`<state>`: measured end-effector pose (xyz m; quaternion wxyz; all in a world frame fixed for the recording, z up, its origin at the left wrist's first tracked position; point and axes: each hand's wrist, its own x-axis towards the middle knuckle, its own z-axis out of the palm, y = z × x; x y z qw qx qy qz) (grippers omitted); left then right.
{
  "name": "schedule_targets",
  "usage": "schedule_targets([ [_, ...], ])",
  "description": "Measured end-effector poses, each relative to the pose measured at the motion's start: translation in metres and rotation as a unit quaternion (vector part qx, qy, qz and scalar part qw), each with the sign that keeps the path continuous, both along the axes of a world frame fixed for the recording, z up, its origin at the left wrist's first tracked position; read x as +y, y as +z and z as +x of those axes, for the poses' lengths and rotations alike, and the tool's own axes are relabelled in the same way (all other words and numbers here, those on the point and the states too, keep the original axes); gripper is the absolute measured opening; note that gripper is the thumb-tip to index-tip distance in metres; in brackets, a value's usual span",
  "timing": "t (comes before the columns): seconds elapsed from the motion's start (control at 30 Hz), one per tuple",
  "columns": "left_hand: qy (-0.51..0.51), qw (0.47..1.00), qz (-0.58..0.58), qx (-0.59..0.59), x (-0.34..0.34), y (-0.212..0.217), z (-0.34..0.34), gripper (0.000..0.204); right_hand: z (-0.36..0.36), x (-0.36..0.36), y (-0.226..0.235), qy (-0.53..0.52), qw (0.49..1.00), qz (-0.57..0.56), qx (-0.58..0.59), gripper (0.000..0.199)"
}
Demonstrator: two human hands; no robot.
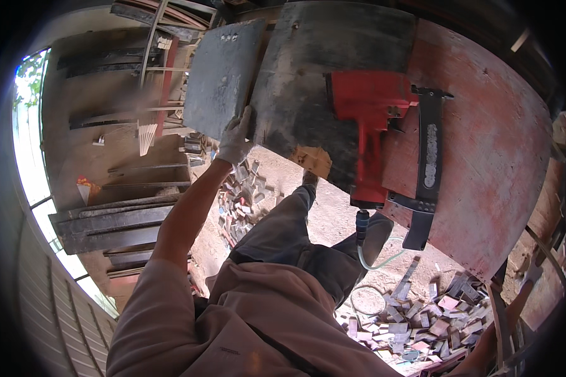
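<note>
wood offcuts [421, 317] littering dirt floor | dark planks [116, 220] stacked left | perhaps shelving [116, 63] behind

Nail gun [370, 125]: bright red body, black magazine with a pale grey speckled strip. Hose [374, 261]: pale green. Glove on left hand [235, 142]: off-white. Dark board [324, 88]: charcoal grey, mottled, tan at the broken corner. Grey panel [223, 75]: slate grey. Workbench [497, 151]: faded reddish-pink, streaked. Offcuts [421, 320]: grey, pink, tan mixed.
</note>
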<state>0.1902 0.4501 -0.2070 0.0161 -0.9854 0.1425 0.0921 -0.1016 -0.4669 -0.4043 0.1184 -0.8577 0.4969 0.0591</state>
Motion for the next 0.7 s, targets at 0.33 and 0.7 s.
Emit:
schedule_targets([
  [0.33, -0.005, 0.999, -0.039, 0.024, 0.022, 0.005, -0.001, 0.105, -0.067, 0.187, 0.150, -0.126, 0.930, 0.178, -0.296, 0.036],
  [0.7, -0.043, 0.981, -0.133, 0.133, 0.038, 0.019, 0.020, 0.085, -0.010, 0.598, 0.323, -0.228, 0.581, 0.584, -0.519, 0.046],
])
